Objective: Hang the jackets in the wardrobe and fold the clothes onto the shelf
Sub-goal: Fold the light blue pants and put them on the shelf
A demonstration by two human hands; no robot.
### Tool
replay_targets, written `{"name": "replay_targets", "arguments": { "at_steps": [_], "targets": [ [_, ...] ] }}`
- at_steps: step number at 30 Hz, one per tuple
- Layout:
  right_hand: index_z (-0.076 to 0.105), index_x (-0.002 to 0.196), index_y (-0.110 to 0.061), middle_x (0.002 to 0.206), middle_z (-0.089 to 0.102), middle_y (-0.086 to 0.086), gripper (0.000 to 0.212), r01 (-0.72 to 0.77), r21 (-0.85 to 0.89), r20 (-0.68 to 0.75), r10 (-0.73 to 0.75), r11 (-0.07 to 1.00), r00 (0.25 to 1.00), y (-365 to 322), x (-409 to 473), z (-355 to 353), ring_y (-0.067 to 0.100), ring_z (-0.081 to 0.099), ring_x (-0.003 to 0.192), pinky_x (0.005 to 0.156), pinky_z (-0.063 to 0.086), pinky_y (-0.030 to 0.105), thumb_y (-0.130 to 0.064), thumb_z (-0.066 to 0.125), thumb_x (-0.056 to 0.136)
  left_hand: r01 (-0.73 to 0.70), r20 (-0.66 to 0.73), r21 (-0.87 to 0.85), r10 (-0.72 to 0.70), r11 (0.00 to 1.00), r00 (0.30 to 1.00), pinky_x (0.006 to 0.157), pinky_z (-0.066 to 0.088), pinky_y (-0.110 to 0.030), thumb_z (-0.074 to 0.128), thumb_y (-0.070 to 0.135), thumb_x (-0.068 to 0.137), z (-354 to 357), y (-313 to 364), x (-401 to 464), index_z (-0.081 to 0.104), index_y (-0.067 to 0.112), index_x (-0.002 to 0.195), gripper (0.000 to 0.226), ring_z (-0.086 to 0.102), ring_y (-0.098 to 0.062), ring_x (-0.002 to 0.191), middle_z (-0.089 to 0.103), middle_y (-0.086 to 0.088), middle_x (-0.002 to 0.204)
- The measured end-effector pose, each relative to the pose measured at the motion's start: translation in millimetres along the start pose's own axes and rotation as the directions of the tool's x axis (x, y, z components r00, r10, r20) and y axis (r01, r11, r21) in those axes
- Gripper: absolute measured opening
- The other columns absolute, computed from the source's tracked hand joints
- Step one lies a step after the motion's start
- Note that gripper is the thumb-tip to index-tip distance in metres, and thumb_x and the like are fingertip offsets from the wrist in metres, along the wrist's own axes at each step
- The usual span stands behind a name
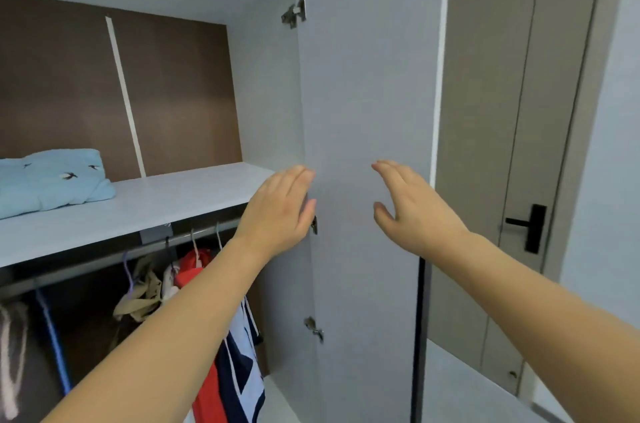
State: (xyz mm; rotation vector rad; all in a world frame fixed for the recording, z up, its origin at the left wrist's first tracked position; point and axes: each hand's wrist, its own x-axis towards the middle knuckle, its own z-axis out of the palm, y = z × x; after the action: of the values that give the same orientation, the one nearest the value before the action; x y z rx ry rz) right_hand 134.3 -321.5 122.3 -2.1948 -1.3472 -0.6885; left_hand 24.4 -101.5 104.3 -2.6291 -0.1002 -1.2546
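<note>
A folded light-blue garment (pixel 55 180) with small bird prints lies on the grey wardrobe shelf (pixel 166 200) at the left. Below the shelf, a rail (pixel 104 259) carries hangers with a red, navy and white jacket (pixel 225 336), a beige garment (pixel 142 294) and a dark brown one at the far left. My left hand (pixel 277 211) reaches up with straight fingers near the hinge edge of the open grey wardrobe door (pixel 367 93). In front of the door's inner face my right hand (pixel 408 207) is spread open and holds nothing.
The open wardrobe door stands edge-on in the middle of the view, with metal hinges (pixel 294 11) along its left side. A beige room door (pixel 502 145) with a black handle (pixel 531 228) is at the right. Pale floor shows below.
</note>
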Motion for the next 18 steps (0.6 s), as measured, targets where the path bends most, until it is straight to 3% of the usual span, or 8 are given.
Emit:
{"name": "replay_targets", "arguments": {
  "at_steps": [3, 8, 14, 18],
  "targets": [
    [0.037, 0.146, -0.004, 0.149, 0.041, 0.010, 0.059, 0.048, -0.048, -0.060, -0.051, 0.998, 0.997, 35, -52, -38, 0.025, 0.036, 0.137, 0.113, 0.018, 0.021, -0.014, 0.057, 0.092, -0.042, -0.038, -0.005, 0.042, 0.999, 0.998, 0.101, 0.045, -0.045, 0.047, 0.026, 0.093, -3, 63, 10, 0.053, -0.001, 0.133, 0.049, 0.055, -0.036, 0.116, 0.056, -0.017, 0.131],
    [0.033, 0.149, -0.007, 0.153, 0.036, 0.007, 0.062, -0.136, -0.065, -0.086, 0.130, 0.989, 0.988, 115, -126, -83, 0.019, 0.029, 0.142, 0.116, 0.012, 0.023, -0.014, 0.055, 0.092, -0.071, -0.104, -0.054, 0.066, 0.996, 0.992, 0.092, 0.045, -0.045, 0.050, 0.024, 0.089, 11, 167, 35, 0.058, 0.000, 0.125, 0.043, 0.056, -0.036, 0.107, 0.058, -0.016, 0.122],
    [0.033, 0.149, -0.009, 0.152, 0.037, 0.006, 0.059, -0.292, -0.092, -0.106, 0.283, 0.952, 0.953, 201, -178, -122, 0.020, 0.031, 0.141, 0.119, 0.022, 0.033, -0.019, 0.052, 0.094, -0.195, -0.095, -0.127, 0.184, 0.973, 0.978, 0.091, 0.045, -0.043, 0.054, 0.025, 0.088, 46, 274, 91, 0.057, 0.003, 0.126, 0.044, 0.056, -0.032, 0.105, 0.058, -0.013, 0.122],
    [0.031, 0.149, -0.012, 0.153, 0.037, 0.005, 0.060, -0.403, -0.135, -0.135, 0.386, 0.905, 0.912, 268, -203, -143, 0.021, 0.034, 0.140, 0.111, 0.025, 0.029, -0.021, 0.053, 0.094, -0.243, -0.056, -0.165, 0.237, 0.956, 0.970, 0.094, 0.044, -0.042, 0.055, 0.027, 0.089, 91, 345, 135, 0.054, 0.004, 0.130, 0.046, 0.055, -0.031, 0.108, 0.056, -0.011, 0.126]
  ]
}}
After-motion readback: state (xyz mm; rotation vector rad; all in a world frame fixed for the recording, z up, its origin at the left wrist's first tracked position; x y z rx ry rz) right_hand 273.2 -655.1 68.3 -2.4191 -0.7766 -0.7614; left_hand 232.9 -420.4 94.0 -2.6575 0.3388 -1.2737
